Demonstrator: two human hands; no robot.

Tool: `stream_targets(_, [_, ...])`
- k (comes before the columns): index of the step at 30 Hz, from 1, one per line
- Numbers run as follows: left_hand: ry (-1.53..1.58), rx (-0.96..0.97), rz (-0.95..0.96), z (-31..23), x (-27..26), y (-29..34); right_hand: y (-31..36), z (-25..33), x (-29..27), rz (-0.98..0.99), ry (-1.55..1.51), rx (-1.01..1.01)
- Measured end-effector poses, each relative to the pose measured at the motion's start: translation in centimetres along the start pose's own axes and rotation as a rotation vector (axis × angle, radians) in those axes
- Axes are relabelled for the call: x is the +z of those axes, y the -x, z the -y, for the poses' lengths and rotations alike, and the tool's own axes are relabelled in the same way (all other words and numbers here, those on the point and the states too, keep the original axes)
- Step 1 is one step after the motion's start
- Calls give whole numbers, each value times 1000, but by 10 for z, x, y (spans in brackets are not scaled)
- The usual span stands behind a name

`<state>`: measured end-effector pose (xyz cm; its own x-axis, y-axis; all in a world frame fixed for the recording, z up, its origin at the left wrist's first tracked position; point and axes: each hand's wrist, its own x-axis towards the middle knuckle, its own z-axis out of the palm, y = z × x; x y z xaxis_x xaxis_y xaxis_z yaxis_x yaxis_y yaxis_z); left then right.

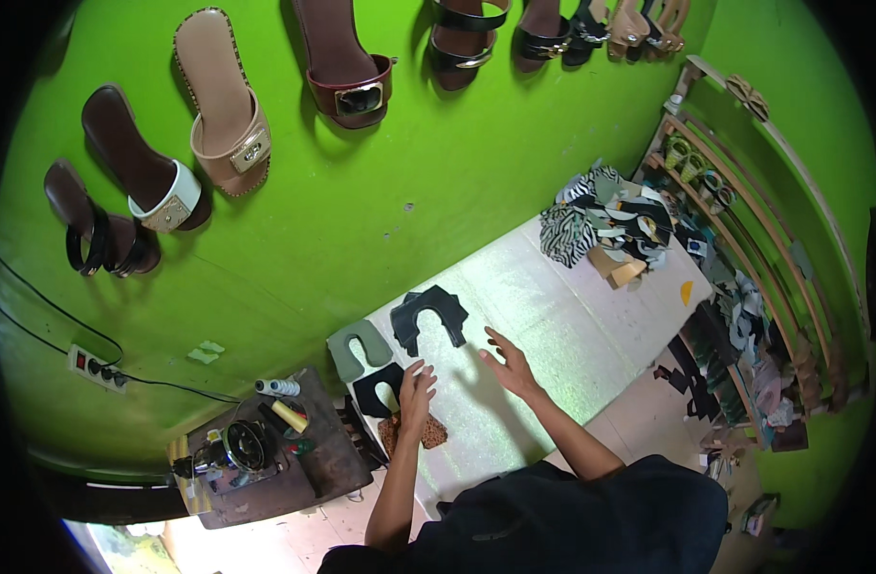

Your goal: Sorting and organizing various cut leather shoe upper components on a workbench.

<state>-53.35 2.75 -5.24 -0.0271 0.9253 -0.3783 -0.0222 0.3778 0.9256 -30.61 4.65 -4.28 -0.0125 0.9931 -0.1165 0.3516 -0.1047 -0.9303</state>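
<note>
My left hand (pixel 418 390) is held above the left part of the white table (pixel 500 421), its fingers apart and holding nothing. Below and beside it lie a dark U-shaped cut piece (pixel 371 396) and a leopard-print piece (pixel 434 434), both partly covered by the hand and forearm. My right hand (pixel 511 367), also open, hovers over the table with fingers spread. Farther off, in front of both hands, rests a small stack of black U-shaped cut pieces (pixel 407 314). A grey-green U-shaped piece (pixel 346 356) lies to its left.
Scraps, some zebra-striped (pixel 567 234), are heaped at the table's far right end. At left stands a dark side table (pixel 314 469) with thread cones (pixel 287 414). Sandals (pixel 229 143) hang on the green wall. A wooden rack (pixel 744 206) with more scraps stands at right.
</note>
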Motion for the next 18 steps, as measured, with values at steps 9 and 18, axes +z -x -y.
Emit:
stream_targets(9, [319,109,88,-13,41,49,81,11,-65,-174,-138,11])
stream_targets(18, [229,103,333,-28,162,85,144,-20,-168,-417,-200,-33])
